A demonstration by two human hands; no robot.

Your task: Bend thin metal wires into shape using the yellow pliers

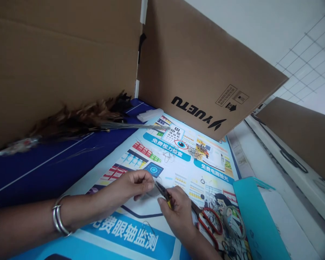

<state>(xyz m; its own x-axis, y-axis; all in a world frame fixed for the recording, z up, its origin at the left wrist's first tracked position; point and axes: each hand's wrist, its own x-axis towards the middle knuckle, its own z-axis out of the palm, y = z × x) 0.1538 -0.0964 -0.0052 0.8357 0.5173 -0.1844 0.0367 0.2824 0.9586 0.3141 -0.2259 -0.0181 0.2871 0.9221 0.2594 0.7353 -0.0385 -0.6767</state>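
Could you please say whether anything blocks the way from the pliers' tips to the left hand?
Nothing visible does; the pliers in the right hand reach close to the left hand, and the scissors lie aside.

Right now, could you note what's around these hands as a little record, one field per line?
Left hand: pinched, close to the tips of the pliers; anything held is too fine to make out
Left wrist: silver bangles
Right hand: gripping the pliers
Beside right hand: red-handled scissors, wire coil
Underneath: printed sheet
Farther left: brown feathers
Behind: cardboard panel printed YUETU, upside down
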